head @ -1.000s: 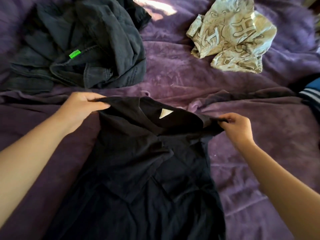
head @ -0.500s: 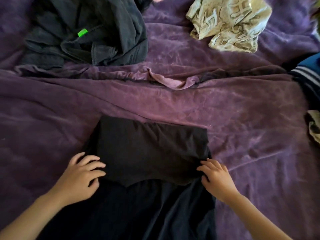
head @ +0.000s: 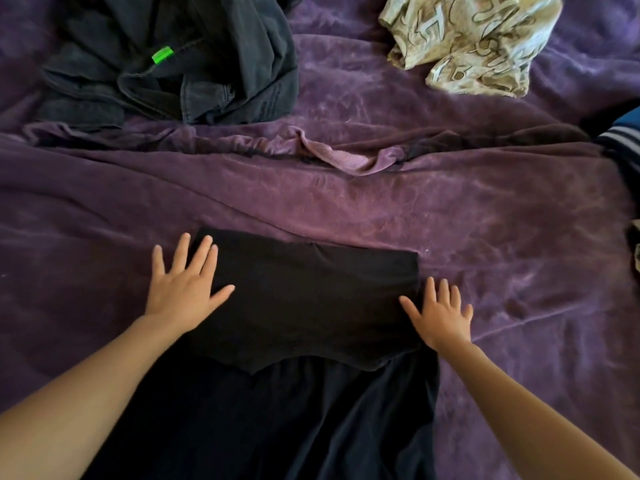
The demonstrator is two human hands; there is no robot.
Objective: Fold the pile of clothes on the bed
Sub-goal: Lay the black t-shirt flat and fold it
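Note:
A black shirt (head: 304, 306) lies on the purple bedspread (head: 381, 209), its top part folded down toward me over the rest. My left hand (head: 183, 282) lies flat with fingers spread on the fold's left edge. At the fold's right edge, my right hand (head: 441, 313) rests flat, fingers straight and spread. Neither hand grips the cloth.
A heap of dark grey clothes (head: 180, 60) with a green tag (head: 162, 55) sits at the back left. A crumpled beige patterned garment (head: 474, 43) lies at the back right. A blue striped garment (head: 623, 136) shows at the right edge.
A second ago both hands held the shirt's shoulders up. They folded the top down onto the body, then opened and slid outward and forward, flat along the fold's edges.

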